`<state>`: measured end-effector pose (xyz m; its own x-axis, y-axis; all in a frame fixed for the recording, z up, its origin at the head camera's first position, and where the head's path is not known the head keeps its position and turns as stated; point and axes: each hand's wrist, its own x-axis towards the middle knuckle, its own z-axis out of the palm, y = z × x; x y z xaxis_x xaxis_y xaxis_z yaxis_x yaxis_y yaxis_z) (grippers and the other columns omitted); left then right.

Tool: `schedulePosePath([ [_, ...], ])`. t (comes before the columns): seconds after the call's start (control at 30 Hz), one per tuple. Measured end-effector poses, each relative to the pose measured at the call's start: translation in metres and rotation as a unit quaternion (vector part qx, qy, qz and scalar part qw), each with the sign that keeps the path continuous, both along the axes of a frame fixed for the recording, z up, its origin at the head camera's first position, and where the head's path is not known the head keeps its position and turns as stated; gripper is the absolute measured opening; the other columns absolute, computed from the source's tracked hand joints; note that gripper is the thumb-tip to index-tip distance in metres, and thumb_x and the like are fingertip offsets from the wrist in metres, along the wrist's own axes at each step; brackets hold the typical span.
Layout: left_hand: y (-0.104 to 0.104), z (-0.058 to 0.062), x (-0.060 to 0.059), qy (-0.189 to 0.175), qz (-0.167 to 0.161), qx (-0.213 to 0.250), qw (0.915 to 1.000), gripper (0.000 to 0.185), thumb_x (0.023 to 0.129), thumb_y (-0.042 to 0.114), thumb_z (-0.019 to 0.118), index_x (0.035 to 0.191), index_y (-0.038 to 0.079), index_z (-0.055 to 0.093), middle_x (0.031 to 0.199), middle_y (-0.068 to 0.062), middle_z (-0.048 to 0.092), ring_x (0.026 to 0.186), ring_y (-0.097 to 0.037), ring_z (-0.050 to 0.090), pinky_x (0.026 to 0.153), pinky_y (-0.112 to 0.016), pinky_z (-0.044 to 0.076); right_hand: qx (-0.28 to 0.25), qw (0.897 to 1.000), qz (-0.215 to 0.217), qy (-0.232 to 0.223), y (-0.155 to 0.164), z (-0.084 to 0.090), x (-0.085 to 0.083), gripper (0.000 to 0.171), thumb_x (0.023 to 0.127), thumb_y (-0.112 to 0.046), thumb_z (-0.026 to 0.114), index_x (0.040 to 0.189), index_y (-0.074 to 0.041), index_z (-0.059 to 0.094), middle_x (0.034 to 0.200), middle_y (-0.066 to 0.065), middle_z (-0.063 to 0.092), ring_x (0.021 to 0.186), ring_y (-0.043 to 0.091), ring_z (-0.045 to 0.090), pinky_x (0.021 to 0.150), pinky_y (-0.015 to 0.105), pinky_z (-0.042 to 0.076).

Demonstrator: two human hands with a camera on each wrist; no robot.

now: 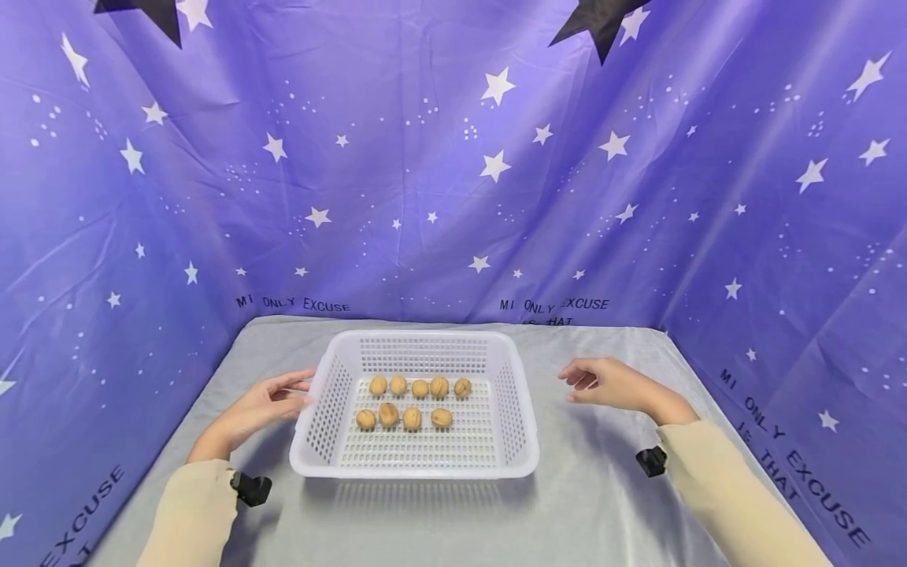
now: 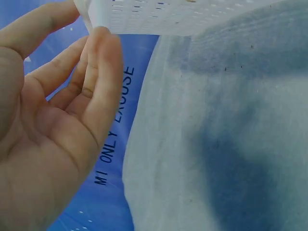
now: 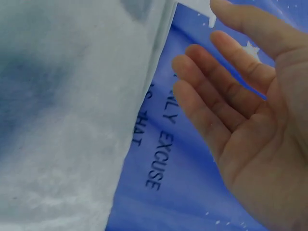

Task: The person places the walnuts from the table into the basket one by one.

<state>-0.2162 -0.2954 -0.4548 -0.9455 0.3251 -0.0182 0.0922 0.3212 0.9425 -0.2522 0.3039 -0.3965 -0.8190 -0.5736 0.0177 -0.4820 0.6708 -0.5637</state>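
Observation:
A white plastic basket (image 1: 414, 472) with perforated walls sits on the cloth in the head view. Several walnuts (image 1: 412, 418) lie on its floor in two rough rows. My left hand (image 1: 265, 405) is at the basket's left side, its fingertips right at the rim and its fingers loosely bent. In the left wrist view the thumb and fingertips meet the basket's edge (image 2: 99, 17), with the palm bare. To the right of the basket, apart from it, my right hand (image 1: 602, 382) hovers over the cloth. Its fingers are relaxed and hold nothing, as the right wrist view also shows.
A grey cloth (image 1: 397, 528) covers the table. Purple curtains (image 1: 397, 181) printed with stars and lettering stand behind it and along both sides. Small black wrist cameras (image 1: 251, 489) sit at both cuffs.

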Motion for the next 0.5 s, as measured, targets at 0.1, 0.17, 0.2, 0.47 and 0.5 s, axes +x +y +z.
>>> schedulePosePath([
  [0.1,0.001,0.003,0.001,0.026,0.003,-0.029,0.9992,0.060,0.097,0.016,0.067,0.148,-0.003,0.044,0.125,-0.025,0.060,0.101,-0.016,0.065,0.083,-0.030,0.057,0.007,1.000,-0.015,0.018,0.007,-0.006,0.003,0.035,0.090,-0.025,0.077,0.117,-0.004,0.068,0.104,0.003,0.070,0.096,0.027,0.067,0.085,0.040,0.057],
  [0.17,0.001,0.006,0.002,0.049,0.007,-0.055,0.9973,0.058,0.097,0.017,0.068,0.146,-0.004,0.047,0.119,-0.022,0.063,0.097,-0.019,0.066,0.081,-0.030,0.058,0.014,0.999,-0.029,0.035,0.011,-0.011,0.006,0.035,0.090,-0.026,0.076,0.117,-0.005,0.069,0.104,0.002,0.070,0.097,0.027,0.067,0.086,0.043,0.056],
  [0.2,0.001,0.007,0.003,0.060,0.012,-0.070,0.9957,0.056,0.096,0.018,0.068,0.144,-0.003,0.049,0.116,-0.019,0.064,0.095,-0.021,0.066,0.080,-0.030,0.057,0.016,0.998,-0.038,0.043,0.012,-0.014,0.008,0.035,0.090,-0.026,0.076,0.118,-0.005,0.069,0.105,0.002,0.070,0.098,0.027,0.067,0.087,0.045,0.056],
  [0.47,0.003,0.007,0.005,0.147,0.053,-0.202,0.9670,0.046,0.097,0.033,0.067,0.134,0.005,0.063,0.111,-0.009,0.069,0.097,-0.025,0.064,0.083,-0.044,0.053,0.019,0.991,-0.099,0.089,0.023,-0.039,0.019,0.043,0.093,-0.028,0.073,0.126,-0.003,0.066,0.122,0.015,0.067,0.109,0.037,0.063,0.092,0.056,0.051],
  [0.5,0.003,0.007,0.005,0.160,0.062,-0.218,0.9609,0.046,0.098,0.034,0.067,0.133,0.005,0.064,0.113,-0.011,0.069,0.099,-0.028,0.064,0.083,-0.047,0.053,0.020,0.990,-0.103,0.097,0.024,-0.041,0.019,0.044,0.094,-0.029,0.072,0.128,-0.002,0.065,0.125,0.017,0.066,0.111,0.039,0.062,0.093,0.057,0.050],
])
